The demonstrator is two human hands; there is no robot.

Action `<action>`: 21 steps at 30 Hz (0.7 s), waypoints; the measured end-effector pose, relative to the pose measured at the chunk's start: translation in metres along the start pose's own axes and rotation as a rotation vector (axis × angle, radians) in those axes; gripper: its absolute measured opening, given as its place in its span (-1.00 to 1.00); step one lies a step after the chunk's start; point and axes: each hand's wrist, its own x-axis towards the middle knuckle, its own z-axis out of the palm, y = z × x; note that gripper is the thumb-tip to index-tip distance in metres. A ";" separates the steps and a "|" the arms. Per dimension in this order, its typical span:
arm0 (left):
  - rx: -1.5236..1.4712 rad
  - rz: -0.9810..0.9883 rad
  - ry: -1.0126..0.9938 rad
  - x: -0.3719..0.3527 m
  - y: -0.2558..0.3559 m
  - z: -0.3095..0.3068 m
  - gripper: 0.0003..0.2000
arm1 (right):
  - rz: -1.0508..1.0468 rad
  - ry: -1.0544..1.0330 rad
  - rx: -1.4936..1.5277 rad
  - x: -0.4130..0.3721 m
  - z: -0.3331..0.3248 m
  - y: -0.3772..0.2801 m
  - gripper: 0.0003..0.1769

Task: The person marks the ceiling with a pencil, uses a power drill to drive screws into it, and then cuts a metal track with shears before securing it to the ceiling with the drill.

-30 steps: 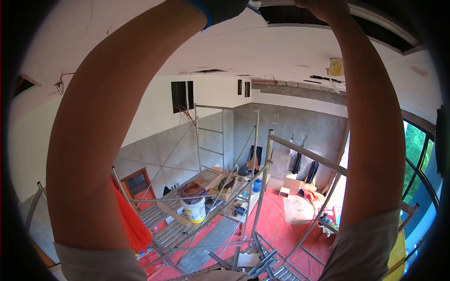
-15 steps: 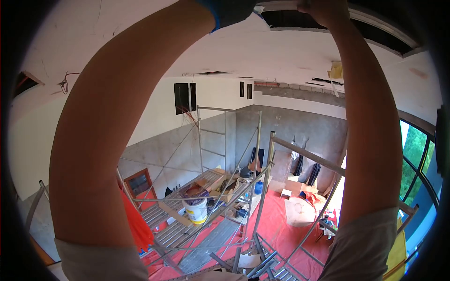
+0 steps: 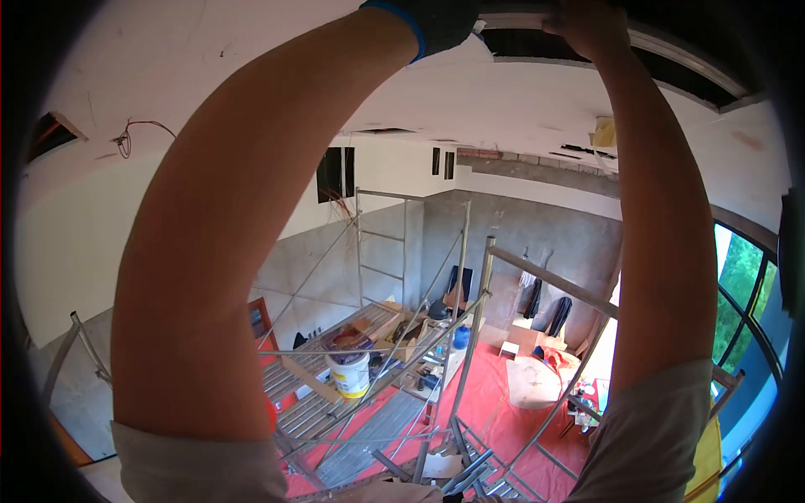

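Both my arms reach up to a long rectangular opening [image 3: 537,45] cut in the white ceiling. My left hand [image 3: 447,25], in a dark glove with a blue cuff, is at the opening's left end, beside a torn bit of ceiling board; its fingers are hidden past the top of the view. My right hand [image 3: 591,29] is bare and closed at a pale metal channel [image 3: 683,57] that runs along the opening. The upper part of this hand is dim and partly out of view.
Below me stands metal scaffolding [image 3: 478,335] with a white bucket [image 3: 348,375] and cardboard on its planks. Red sheeting [image 3: 495,386] covers the floor. A curved window [image 3: 742,285] is at right. Loose wires [image 3: 126,138] hang from the ceiling at left.
My left arm and gloved hand have shifted right in the view. My right hand stays at the channel, slightly lower in view. The room has shifted slightly with the camera.
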 end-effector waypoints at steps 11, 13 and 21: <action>-0.069 -0.059 -0.096 -0.005 -0.003 -0.023 -0.83 | -0.026 0.025 0.001 0.003 0.009 0.002 -0.35; -0.121 -0.112 -0.035 -0.002 -0.001 -0.005 -0.82 | -0.022 0.061 -0.012 0.003 0.012 0.004 -0.35; -0.182 -0.129 0.014 0.000 0.003 0.004 -0.83 | -0.035 0.072 -0.007 0.002 0.015 0.003 -0.37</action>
